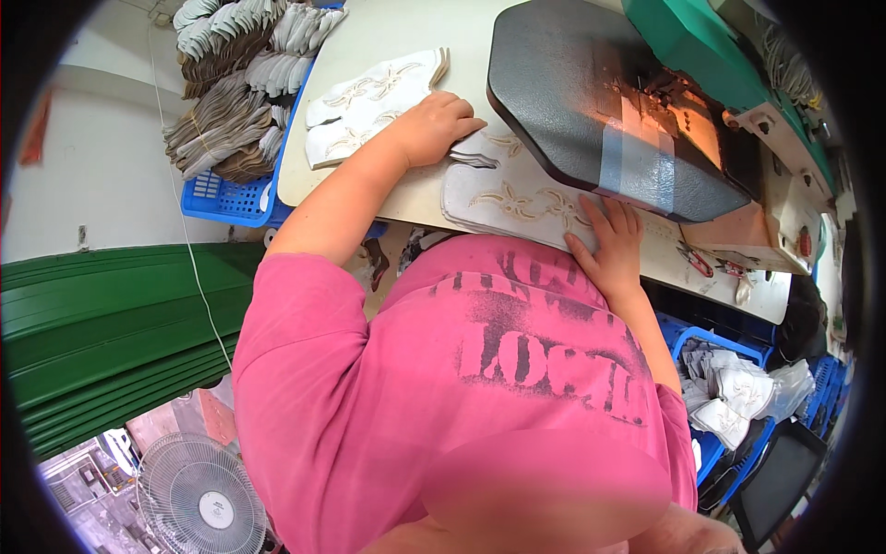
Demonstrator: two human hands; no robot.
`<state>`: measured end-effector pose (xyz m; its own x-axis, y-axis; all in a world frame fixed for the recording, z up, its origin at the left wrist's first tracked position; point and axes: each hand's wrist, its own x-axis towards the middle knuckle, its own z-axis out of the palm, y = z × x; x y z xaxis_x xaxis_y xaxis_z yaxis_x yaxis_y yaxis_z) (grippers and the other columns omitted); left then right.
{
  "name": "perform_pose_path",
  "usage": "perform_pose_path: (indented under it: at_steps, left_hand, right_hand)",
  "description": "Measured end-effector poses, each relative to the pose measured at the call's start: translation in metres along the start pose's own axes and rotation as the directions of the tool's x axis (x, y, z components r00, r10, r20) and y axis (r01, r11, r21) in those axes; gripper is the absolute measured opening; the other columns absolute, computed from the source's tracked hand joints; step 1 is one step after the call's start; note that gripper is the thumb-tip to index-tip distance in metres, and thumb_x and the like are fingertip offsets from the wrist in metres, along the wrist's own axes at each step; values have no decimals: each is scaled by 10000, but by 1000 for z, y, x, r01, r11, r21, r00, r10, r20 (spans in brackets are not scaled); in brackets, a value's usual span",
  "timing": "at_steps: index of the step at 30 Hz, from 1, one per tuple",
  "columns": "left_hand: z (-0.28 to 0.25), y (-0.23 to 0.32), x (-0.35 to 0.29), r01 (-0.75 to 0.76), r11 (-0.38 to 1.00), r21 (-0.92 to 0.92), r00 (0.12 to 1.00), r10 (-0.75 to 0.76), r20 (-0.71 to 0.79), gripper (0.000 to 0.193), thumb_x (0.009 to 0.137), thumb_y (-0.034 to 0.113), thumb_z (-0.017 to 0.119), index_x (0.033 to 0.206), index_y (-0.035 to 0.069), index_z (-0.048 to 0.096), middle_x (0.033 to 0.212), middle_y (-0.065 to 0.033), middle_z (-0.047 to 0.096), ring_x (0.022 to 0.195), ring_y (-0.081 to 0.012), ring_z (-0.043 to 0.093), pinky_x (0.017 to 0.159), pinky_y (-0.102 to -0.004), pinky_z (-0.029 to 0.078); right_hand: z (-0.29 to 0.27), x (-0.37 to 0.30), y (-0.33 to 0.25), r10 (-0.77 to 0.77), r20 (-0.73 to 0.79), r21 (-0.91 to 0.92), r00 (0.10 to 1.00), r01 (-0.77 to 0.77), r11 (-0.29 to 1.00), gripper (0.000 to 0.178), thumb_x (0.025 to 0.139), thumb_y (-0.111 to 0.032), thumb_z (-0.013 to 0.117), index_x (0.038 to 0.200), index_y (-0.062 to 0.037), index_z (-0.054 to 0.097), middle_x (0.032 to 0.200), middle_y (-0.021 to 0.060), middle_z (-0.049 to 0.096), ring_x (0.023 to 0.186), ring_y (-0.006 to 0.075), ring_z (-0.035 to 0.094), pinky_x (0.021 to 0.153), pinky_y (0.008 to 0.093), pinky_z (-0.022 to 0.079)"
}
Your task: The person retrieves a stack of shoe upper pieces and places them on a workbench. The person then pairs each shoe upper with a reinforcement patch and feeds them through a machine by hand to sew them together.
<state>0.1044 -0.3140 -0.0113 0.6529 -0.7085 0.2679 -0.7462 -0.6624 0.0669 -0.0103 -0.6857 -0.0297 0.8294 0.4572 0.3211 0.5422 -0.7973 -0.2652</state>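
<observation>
White fabric cut pieces with beige starfish-like embroidery lie in two stacks on the table. My left hand [437, 127] lies over the right edge of the left stack [362, 103], its fingers loosely bent and pointing right, holding nothing that shows. Under its fingers and to the right is the other stack [509, 192], whose layered edges show at a notch. My right hand [611, 242] rests on that stack's right part, fingers spread and the thumb apart. The black machine bed cover [572, 83] overhangs the stack's far right side.
A green sewing machine [701, 46] with a lit needle area stands at the far right. Red-handled snips [696, 260] lie by the table's right edge. Blue baskets [226, 198] with bundled pieces flank the table. A fan [201, 494] stands lower left.
</observation>
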Motion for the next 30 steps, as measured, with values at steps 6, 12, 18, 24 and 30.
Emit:
perform_pose_path:
  at_steps: [6, 12, 18, 24, 30]
  left_hand:
    - [-17, 2, 1, 221, 953, -205, 969, -191, 156, 499, 797, 147, 737, 1290, 162, 665, 1303, -112, 612, 1262, -330, 540, 1101, -430, 418]
    - [13, 25, -9, 534, 823, 193, 833, -552, 51, 670, 833, 217, 763, 1456, 219, 516, 1558, -133, 436, 1486, -381, 323, 1215, -531, 252]
    - [14, 14, -11, 532, 838, 126, 840, -540, 45, 669, 824, 202, 771, 1445, 250, 529, 1573, -94, 435, 1486, -380, 324, 1212, -525, 247]
    - [17, -7, -5, 489, 858, 158, 864, -502, 50, 512, 906, 395, 686, 1371, 204, 587, 1527, -90, 495, 1423, -427, 405, 1148, -573, 323]
    - [14, -29, -14, 482, 872, 91, 873, -486, 34, 436, 922, 363, 659, 1318, 188, 603, 1484, -75, 535, 1408, -459, 405, 1131, -583, 334]
  right_hand:
    - [-1, -1, 0, -1, -4, 8, 1000, 1, 1000, 597, 853, -406, 715, 1367, -122, 612, 1352, 215, 539, 1265, 429, 471, 1105, 547, 308]
    - [-1, -1, -1, 1, -32, 27, 999, 0, 1000, 609, 827, -397, 732, 1362, -131, 612, 1336, 215, 545, 1248, 431, 483, 1096, 543, 320]
    - [-8, -2, 2, 124, -23, 183, 992, -118, 976, 700, 742, -441, 804, 1349, -147, 615, 1400, 207, 513, 1282, 429, 468, 1101, 536, 334]
    - [-25, -14, 20, 68, 61, 372, 996, -86, 924, 607, 686, -204, 881, 1237, -64, 668, 1454, 218, 486, 1314, 407, 492, 1040, 450, 467]
    - [-38, -20, 20, 22, 26, 338, 999, -30, 941, 428, 756, -188, 819, 1136, -29, 703, 1315, 163, 624, 1161, 370, 608, 960, 424, 517]
